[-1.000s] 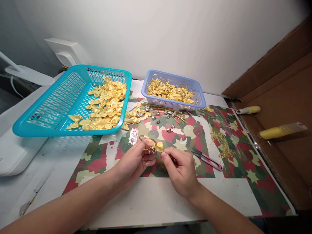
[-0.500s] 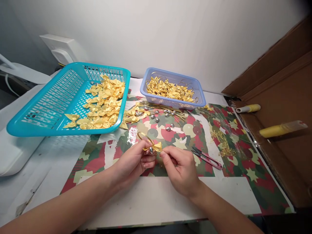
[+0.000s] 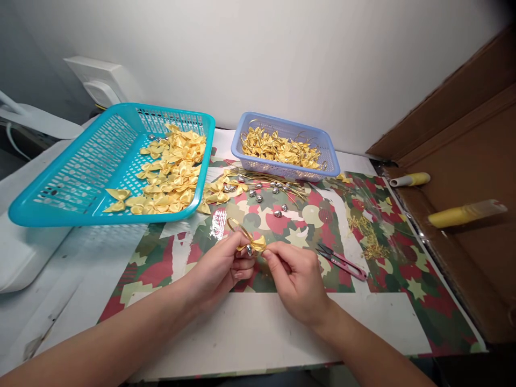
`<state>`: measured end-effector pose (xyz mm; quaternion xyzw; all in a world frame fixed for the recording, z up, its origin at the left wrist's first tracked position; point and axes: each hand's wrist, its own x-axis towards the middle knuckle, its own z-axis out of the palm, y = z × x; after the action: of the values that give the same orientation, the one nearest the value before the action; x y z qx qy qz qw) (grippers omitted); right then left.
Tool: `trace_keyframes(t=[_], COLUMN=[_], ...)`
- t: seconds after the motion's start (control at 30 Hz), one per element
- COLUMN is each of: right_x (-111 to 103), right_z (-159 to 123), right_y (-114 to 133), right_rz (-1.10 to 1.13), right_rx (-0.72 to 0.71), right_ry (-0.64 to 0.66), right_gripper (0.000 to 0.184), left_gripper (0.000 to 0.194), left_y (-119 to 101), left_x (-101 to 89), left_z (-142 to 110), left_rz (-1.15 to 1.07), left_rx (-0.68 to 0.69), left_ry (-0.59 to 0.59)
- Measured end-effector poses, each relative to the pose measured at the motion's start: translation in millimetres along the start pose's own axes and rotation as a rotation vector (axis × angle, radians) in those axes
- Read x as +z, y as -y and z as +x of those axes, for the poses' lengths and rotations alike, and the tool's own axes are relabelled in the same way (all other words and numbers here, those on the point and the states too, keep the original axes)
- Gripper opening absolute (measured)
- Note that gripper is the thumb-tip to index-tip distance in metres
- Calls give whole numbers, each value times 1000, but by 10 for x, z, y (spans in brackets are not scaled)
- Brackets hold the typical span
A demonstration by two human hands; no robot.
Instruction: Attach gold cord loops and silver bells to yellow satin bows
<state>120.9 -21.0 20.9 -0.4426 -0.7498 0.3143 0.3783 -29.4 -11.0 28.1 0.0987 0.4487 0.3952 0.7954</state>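
Observation:
Between my hands is a yellow satin bow (image 3: 258, 243) with a small silver bell (image 3: 249, 250) at its middle and a gold wire loop (image 3: 237, 228) rising above it. My left hand (image 3: 226, 260) pinches the bow's left side near the bell, its lower fingers curled underneath. The thumb and forefinger of my right hand (image 3: 296, 277) are pressed together at the bow's right tip. Beyond my hands, several loose silver bells (image 3: 259, 198) and a bundle of gold wires (image 3: 268, 177) lie on the patterned sheet. Thread snips (image 3: 342, 262) with pink handles rest right of my right hand.
A turquoise basket (image 3: 40, 201) at the left holds many yellow bows. Behind the bells, a lilac basket (image 3: 284, 166) contains bows with gold wires. Gold wire clippings (image 3: 368, 236) are scattered at the right. Two yellow tubes (image 3: 463, 213) project from the cardboard (image 3: 475, 140).
Both hands stay around the bow in almost the same pose. The whole view has shifted very slightly; nothing has been picked up or let go.

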Motion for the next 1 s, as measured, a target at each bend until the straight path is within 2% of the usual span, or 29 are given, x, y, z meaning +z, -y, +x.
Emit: trace_keyframes(t=[0.33, 0.57, 0.77, 1.0], right_x=[-5, 4, 6, 12], right_z=[1, 1, 5, -12], right_y=[3, 1, -6, -32], right_rz=[30, 35, 22, 8], right_rx=[26, 26, 20, 18], right_ry=[-13, -21, -1, 10], right_gripper=[23, 22, 23, 21], left_gripper=[16, 15, 24, 25], left_y=[-1, 3, 11, -2], left_x=[-40, -13, 2, -4], left_z=[2, -1, 8, 1], left_rz=[-86, -49, 17, 45], left_rx=[11, 9, -3, -10], left_ry=[52, 24, -2, -14])
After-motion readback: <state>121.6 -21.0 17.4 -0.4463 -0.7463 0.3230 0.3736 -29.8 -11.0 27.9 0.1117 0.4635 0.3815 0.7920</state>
